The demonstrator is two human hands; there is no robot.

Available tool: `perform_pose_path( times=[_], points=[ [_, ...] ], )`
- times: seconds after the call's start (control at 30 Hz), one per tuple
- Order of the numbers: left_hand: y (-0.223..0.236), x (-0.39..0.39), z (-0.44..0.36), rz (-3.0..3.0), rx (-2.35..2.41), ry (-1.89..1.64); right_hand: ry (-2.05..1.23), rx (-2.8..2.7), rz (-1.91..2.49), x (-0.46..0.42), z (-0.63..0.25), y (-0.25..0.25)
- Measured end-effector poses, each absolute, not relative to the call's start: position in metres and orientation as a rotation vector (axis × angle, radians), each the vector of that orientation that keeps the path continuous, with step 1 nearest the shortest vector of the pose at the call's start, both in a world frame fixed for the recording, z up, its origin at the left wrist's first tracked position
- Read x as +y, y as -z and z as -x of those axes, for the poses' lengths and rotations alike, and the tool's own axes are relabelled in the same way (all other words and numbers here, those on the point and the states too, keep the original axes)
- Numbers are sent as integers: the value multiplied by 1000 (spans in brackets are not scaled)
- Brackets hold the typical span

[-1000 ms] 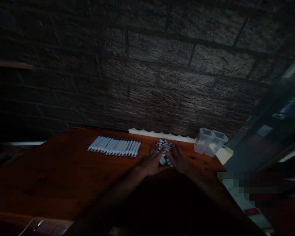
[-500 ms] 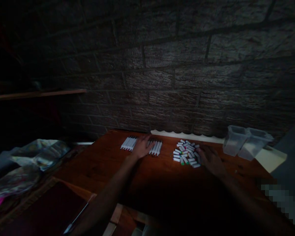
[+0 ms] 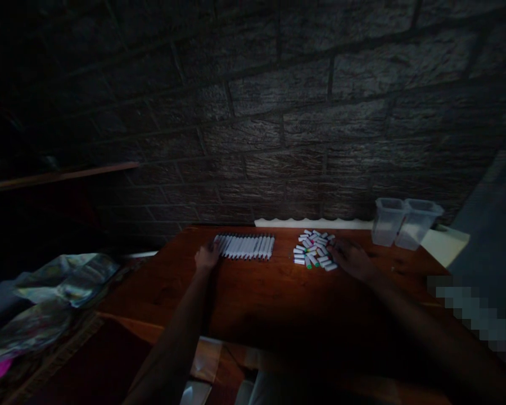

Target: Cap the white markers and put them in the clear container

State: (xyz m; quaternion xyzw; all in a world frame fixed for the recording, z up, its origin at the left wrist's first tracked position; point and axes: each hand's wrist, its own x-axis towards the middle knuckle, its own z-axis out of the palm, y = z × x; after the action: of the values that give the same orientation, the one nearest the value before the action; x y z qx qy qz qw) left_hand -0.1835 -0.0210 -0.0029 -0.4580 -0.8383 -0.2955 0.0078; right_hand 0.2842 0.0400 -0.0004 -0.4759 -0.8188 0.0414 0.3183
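Note:
Uncapped white markers [image 3: 247, 246] lie side by side in a neat row on the wooden table [image 3: 164, 287], their tips toward me. At the row's left end, my left hand [image 3: 207, 256] has its fingers curled round the leftmost marker. To the right is a loose pile of white marker caps [image 3: 314, 249], some with green or pink ends. My right hand [image 3: 352, 260] rests at the right edge of that pile, fingers stretched out and touching the caps. Nothing shows in its grasp, and its fingertips are dark.
Two clear plastic containers [image 3: 405, 225] stand at the back right, beside a cream-coloured block [image 3: 453, 244]. A white wavy-edged strip [image 3: 312, 223] runs along the brick wall [image 3: 278, 140]. Crumpled plastic bags [image 3: 63, 281] lie left of the table, below a wooden shelf [image 3: 67, 175].
My left hand has left the cap pile, passed left over the marker row and come to its left end. My right hand has shifted to the pile's right edge. The view has turned left.

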Motion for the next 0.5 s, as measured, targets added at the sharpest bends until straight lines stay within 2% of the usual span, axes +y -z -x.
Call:
perform_pose_path(
  times=[0.33, 0.5],
  points=[
    [5, -23, 181, 1419, -2631, 831, -138, -2230, 1252, 42, -285, 1],
    [-1, -27, 174, 1407, -2597, 870, 15, -2243, 1323, 37, -272, 14]
  ],
)
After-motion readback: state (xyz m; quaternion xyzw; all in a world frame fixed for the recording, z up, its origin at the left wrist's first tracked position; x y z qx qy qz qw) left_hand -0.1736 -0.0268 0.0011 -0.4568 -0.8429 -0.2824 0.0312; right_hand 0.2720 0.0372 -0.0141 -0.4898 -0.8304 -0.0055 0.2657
